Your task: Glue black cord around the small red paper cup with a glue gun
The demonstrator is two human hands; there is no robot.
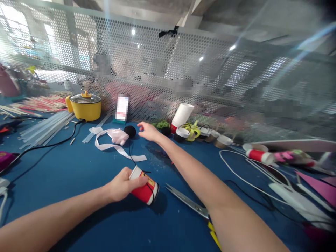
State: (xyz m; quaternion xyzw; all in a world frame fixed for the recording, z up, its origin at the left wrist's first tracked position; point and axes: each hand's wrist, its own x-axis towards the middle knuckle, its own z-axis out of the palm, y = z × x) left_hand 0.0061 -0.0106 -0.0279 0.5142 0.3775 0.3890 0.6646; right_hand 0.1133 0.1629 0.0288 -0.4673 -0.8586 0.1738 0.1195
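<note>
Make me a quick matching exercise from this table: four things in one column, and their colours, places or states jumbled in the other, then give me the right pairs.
Column one
1. Paper cup
2. Scissors
3. Pot
4. Ball

Column two
A. Yellow, with its lid on
B. Black, beside the pale ribbon
C. Held in the left hand
D. Partly hidden by the right forearm

Right pairs: 1-C, 2-D, 3-A, 4-B
</note>
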